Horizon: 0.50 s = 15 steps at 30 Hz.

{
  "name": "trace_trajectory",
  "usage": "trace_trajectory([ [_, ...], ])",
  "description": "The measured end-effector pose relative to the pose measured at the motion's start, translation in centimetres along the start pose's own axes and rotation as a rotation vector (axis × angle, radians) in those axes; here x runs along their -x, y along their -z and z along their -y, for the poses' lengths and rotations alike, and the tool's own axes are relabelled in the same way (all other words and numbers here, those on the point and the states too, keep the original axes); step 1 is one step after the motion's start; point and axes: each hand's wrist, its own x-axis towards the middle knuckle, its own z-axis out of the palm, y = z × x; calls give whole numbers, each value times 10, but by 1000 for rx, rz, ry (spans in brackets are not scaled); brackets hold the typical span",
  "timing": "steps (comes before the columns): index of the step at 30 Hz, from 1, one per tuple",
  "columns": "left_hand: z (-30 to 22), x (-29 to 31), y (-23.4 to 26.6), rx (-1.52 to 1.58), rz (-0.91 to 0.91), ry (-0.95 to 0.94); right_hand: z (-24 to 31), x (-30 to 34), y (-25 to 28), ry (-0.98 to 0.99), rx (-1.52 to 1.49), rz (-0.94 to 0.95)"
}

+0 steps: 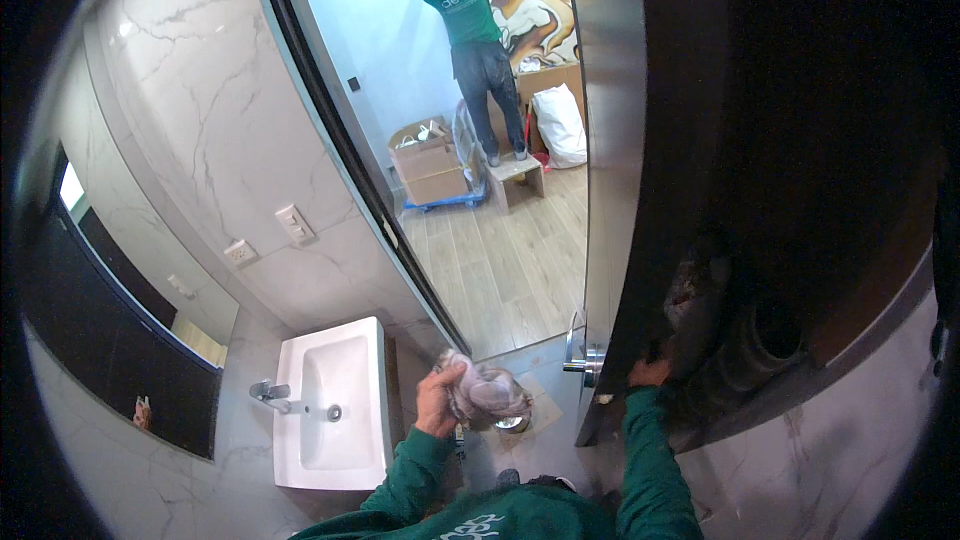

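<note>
My left hand (435,403) is closed around a bunched, pale, greyish-pink rag (492,395), held up between the sink and the doorway. My right hand (650,372) is against or very near the dark face of the door (690,140), just right of its silver lever handle (585,364). Deep shadow hides most of the right fingers, so I cannot make out their grip. The door stands open, its bright edge toward me. Below the rag, a small round shiny thing (512,424) partly shows near the floor.
A white sink (379,410) with a chrome faucet (268,395) stands left, below wall switches (294,224) and a mirror (130,310). Beyond the doorway, a person (470,20) stands on a low stool (520,172), arms raised, beside a cardboard box (432,172) and a white sack (560,128).
</note>
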Motion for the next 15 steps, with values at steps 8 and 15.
trace_trajectory([
  [8, -17, 16, -25, -64, 154, -242, -10, -1, -21, 5, -209, -62],
  [15, 21, 18, -16, -208, -31, -294, 4, 5, -6, 14, -309, 43],
])
